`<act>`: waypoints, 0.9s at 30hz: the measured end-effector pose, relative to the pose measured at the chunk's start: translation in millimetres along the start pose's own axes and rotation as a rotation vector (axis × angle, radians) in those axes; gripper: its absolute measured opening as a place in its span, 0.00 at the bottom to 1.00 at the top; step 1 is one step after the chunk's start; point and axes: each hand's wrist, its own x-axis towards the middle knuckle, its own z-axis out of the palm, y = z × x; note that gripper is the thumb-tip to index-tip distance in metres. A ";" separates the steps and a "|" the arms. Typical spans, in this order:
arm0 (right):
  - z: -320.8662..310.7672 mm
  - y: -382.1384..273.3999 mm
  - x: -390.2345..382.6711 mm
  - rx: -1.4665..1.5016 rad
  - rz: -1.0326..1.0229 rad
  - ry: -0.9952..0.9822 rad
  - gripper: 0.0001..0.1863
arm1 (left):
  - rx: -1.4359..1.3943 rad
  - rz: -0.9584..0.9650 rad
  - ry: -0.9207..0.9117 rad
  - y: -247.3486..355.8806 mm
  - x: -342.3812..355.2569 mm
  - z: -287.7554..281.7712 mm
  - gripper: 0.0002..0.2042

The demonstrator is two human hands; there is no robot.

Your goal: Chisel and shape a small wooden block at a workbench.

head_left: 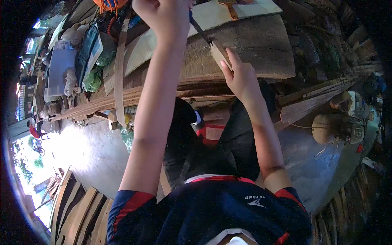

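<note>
At the top edge, my left hand (165,12) is closed, with its fingers partly out of frame. A narrow dark tool (200,31) with a blue part beside that hand slants down to the right; whether it is a file or a blade I cannot tell. Its far end meets the top of a small wood block (219,56). That block is gripped by my right hand (241,77), thumb and forefinger along its sides. Under it lies a wide, worn wooden board (265,45), its front edge toward my lap.
A pale thin sheet (253,10) lies along the board's back, with a wooden-handled brush (232,11) on it. Plastic bags (93,81) and a whitish panel (61,67) clutter the left. A rounded machine (326,128) stands at right. Timber strips (77,212) lean at lower left.
</note>
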 end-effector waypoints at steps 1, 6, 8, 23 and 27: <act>-0.6 0.4 0.1 0.003 0.010 -0.016 0.20 | -0.024 0.005 0.003 5.0 3.0 1.8 0.12; -1.2 -4.2 1.4 -0.034 0.041 -0.070 0.19 | -0.675 -0.220 0.041 10.7 -9.0 15.7 0.11; 1.2 -2.3 -1.0 -0.023 0.026 -0.041 0.19 | -0.319 -0.102 0.031 7.1 -6.7 12.3 0.11; 2.1 -2.9 2.2 -0.001 -0.032 -0.003 0.19 | 0.088 0.098 0.010 16.3 4.6 7.2 0.11; -2.9 -8.3 1.9 0.051 0.145 -0.110 0.18 | -0.195 -0.070 0.053 11.9 -1.9 13.8 0.11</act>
